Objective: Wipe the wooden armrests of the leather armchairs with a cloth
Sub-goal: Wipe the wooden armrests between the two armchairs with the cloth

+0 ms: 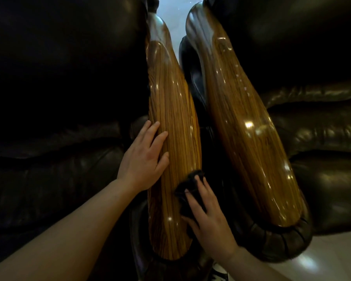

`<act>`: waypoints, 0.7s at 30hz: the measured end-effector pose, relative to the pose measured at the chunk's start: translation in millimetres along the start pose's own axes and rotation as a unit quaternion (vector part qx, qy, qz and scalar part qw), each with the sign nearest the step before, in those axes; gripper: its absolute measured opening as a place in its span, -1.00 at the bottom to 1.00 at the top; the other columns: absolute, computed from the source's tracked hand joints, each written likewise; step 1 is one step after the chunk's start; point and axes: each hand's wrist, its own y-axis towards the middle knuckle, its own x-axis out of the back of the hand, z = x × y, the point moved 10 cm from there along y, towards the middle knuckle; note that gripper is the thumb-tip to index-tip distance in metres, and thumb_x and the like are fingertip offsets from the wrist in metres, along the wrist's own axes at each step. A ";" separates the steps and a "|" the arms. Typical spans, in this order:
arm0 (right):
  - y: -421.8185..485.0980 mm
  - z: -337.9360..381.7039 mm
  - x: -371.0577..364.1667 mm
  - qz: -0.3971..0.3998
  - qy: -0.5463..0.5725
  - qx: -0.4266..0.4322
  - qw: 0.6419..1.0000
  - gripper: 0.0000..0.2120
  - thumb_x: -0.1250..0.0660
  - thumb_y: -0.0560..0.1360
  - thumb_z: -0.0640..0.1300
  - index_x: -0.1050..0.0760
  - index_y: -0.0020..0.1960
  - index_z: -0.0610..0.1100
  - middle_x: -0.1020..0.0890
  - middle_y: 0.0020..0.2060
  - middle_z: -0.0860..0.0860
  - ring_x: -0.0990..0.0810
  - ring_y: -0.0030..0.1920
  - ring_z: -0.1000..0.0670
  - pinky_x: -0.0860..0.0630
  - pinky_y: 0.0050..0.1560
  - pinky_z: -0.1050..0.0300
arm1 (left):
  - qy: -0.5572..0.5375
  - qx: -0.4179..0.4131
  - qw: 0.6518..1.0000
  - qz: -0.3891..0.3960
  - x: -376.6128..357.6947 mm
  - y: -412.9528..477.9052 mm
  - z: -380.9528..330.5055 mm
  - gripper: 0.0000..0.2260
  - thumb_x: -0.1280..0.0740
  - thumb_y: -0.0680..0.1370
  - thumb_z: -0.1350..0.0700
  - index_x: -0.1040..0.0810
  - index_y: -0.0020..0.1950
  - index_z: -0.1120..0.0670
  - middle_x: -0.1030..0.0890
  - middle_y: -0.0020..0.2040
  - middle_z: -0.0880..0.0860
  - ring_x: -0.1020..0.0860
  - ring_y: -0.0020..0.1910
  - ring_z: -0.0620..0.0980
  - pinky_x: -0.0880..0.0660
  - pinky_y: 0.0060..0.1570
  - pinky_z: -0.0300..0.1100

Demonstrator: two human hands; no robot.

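Observation:
Two glossy, striped wooden armrests run side by side away from me. The left armrest (pixel 171 122) belongs to the dark leather armchair on the left (pixel 59 98). The right armrest (pixel 249 126) belongs to the armchair on the right (pixel 312 128). My left hand (pixel 145 157) lies flat, fingers spread, on the left side of the left armrest. My right hand (pixel 206 218) presses a dark cloth (pixel 187 189) against the right flank of that same armrest, near its front end. Part of the cloth is hidden under my fingers.
A narrow dark gap separates the two armrests. Padded leather wraps the front end of the right armrest (pixel 276 240). Pale glossy floor (pixel 322 258) shows at the lower right and at the far end between the chairs.

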 end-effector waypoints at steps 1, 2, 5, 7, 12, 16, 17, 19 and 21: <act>1.8 -0.4 4.2 0.004 -0.010 0.008 1.000 -0.48 -0.21 0.58 0.07 -0.31 0.50 -0.05 -0.13 0.59 -0.10 -0.15 0.56 -0.16 -0.18 0.49 -0.07 | 0.010 0.004 1.000 -0.003 2.9 2.0 -2.6 -0.51 -0.04 0.59 -0.18 -0.23 0.48 -0.02 -0.13 0.57 0.04 0.02 0.57 0.02 -0.07 0.41 0.03; 10.1 -3.7 12.2 0.003 -0.017 0.006 1.000 -0.52 -0.26 0.57 0.04 -0.36 0.46 -0.05 -0.21 0.56 -0.11 -0.25 0.50 -0.14 -0.22 0.47 -0.03 | 0.020 0.005 1.000 -0.008 7.0 5.1 -5.8 -0.53 -0.06 0.58 -0.17 -0.28 0.44 0.00 -0.20 0.54 0.07 -0.04 0.56 0.06 -0.06 0.42 0.04; 49.9 -34.2 56.4 -0.037 0.025 -0.084 0.995 -0.59 -0.35 0.52 -0.02 -0.48 0.36 -0.04 -0.47 0.34 -0.06 -0.47 0.28 -0.06 -0.46 0.31 0.08 | 0.039 -0.016 0.999 -0.019 19.0 21.2 -21.5 -0.60 -0.10 0.58 -0.11 -0.40 0.33 0.04 -0.36 0.41 0.15 -0.18 0.51 0.13 -0.05 0.50 0.11; 62.9 -54.6 90.3 -0.068 0.061 -0.125 0.988 -0.61 -0.35 0.53 0.00 -0.50 0.35 -0.01 -0.51 0.26 0.02 -0.49 0.24 0.02 -0.44 0.24 0.22 | 0.030 -0.027 0.999 -0.021 24.3 34.4 -34.9 -0.63 -0.14 0.59 -0.08 -0.42 0.32 0.06 -0.38 0.38 0.15 -0.20 0.50 0.14 -0.10 0.50 0.15; 44.0 -103.8 163.5 -0.190 0.052 -0.119 0.973 -0.63 -0.31 0.56 0.05 -0.49 0.35 0.03 -0.46 0.29 0.12 -0.40 0.30 0.19 -0.31 0.31 0.33 | -0.003 -0.008 0.999 -0.040 29.6 82.0 -56.5 -0.56 -0.16 0.60 -0.08 -0.34 0.44 0.06 -0.25 0.50 0.16 -0.08 0.54 0.13 -0.08 0.50 0.13; 37.0 -158.4 166.0 -0.195 -0.020 -0.176 0.965 -0.59 -0.35 0.53 -0.01 -0.52 0.36 -0.04 -0.44 0.41 -0.04 -0.39 0.41 -0.03 -0.39 0.39 -0.08 | 0.019 0.040 0.999 -0.029 17.1 125.8 -50.1 -0.44 -0.06 0.60 -0.21 -0.07 0.56 -0.06 -0.01 0.60 0.10 0.13 0.57 0.04 0.17 0.52 0.09; 42.8 -161.3 156.7 -0.164 -0.049 -0.154 0.973 -0.58 -0.36 0.53 -0.01 -0.51 0.37 -0.04 -0.42 0.45 -0.05 -0.35 0.46 -0.09 -0.36 0.40 -0.21 | 0.018 0.057 0.998 -0.028 14.2 134.0 -45.6 -0.41 -0.05 0.59 -0.24 -0.02 0.57 -0.08 0.04 0.61 0.07 0.17 0.57 0.01 0.20 0.51 0.09; 59.8 -165.6 145.4 -0.125 -0.092 -0.107 0.982 -0.58 -0.27 0.59 0.07 -0.46 0.42 0.01 -0.34 0.51 -0.02 -0.24 0.54 -0.09 -0.24 0.46 -0.29 | 0.015 0.083 0.996 -0.027 9.2 146.2 -36.6 -0.38 -0.05 0.58 -0.28 0.03 0.58 -0.11 0.10 0.61 0.04 0.21 0.56 0.00 0.22 0.51 0.10; 84.7 -176.6 149.1 -0.122 -0.100 -0.105 0.982 -0.55 -0.14 0.63 0.16 -0.40 0.46 0.03 -0.29 0.54 0.01 -0.17 0.57 -0.07 -0.15 0.52 -0.22 | 0.023 0.082 0.996 -0.033 6.7 152.8 -31.8 -0.38 -0.07 0.56 -0.29 0.03 0.56 -0.13 0.12 0.61 0.03 0.23 0.56 0.00 0.22 0.50 0.11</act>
